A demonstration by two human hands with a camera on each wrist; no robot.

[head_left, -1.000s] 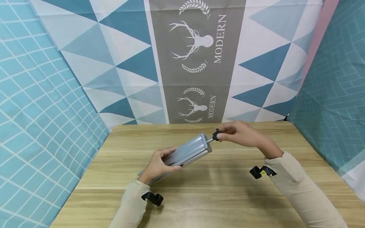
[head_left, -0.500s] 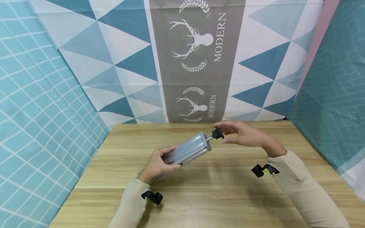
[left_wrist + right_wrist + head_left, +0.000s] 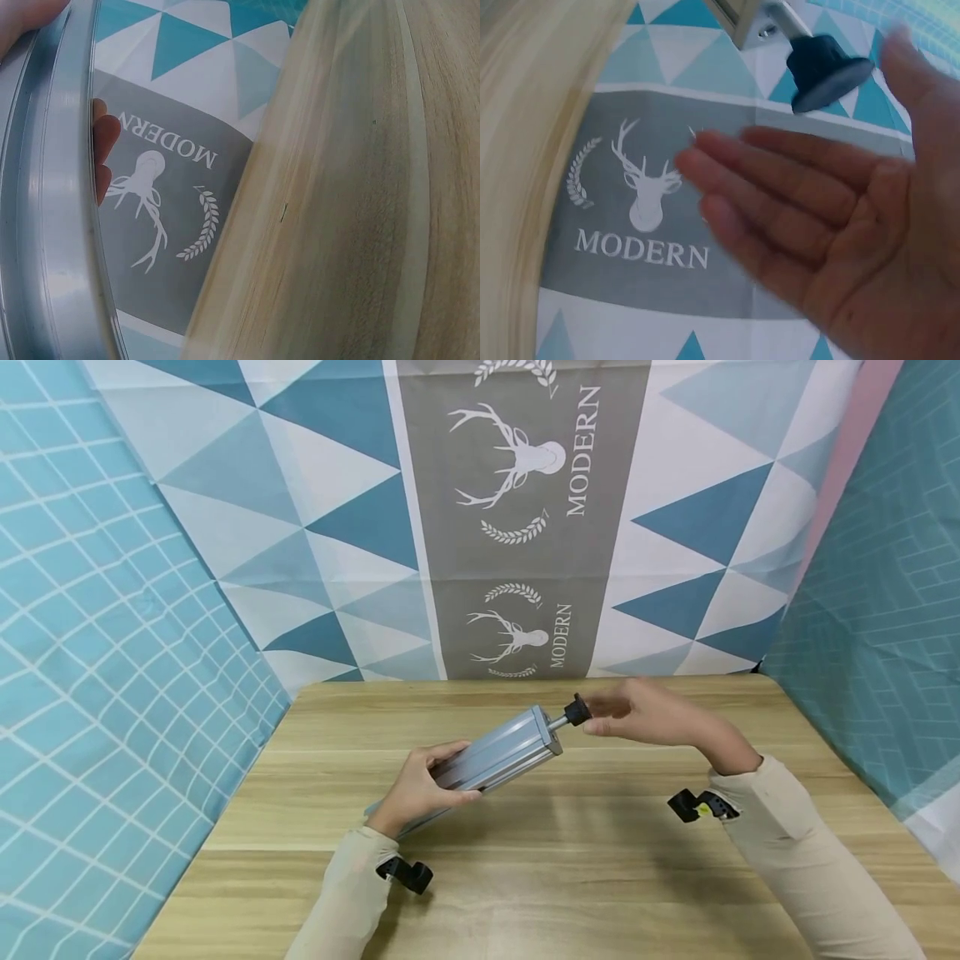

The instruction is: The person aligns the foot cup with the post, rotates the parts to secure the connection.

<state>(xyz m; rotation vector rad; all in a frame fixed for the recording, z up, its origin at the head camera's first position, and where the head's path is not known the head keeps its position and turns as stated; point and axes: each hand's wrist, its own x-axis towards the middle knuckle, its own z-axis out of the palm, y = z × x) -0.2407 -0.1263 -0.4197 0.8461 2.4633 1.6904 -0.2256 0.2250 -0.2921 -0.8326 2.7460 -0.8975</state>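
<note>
A silver aluminium profile (image 3: 512,747) is tilted over the table, its far end raised to the right. My left hand (image 3: 420,789) grips it around the middle. In the left wrist view the profile (image 3: 60,195) fills the left side, with fingertips (image 3: 105,139) showing past its edge. From the raised end sticks a metal rod with a black levelling foot (image 3: 577,710) on it. My right hand (image 3: 656,714) is right beside the foot, fingers loosely extended. In the right wrist view the foot (image 3: 825,71) lies between thumb and fingers, with a gap around it.
The wooden table (image 3: 570,868) reaches back to a patterned cloth wall (image 3: 525,527). Blue tile-patterned cloth (image 3: 112,652) hangs on the left, and teal cloth (image 3: 892,610) on the right. Each wrist carries a black camera mount (image 3: 405,872).
My right hand pinched the foot a second ago, then let go and its fingers spread. The foot has turned and shows a different angle. My left hand keeps its hold.
</note>
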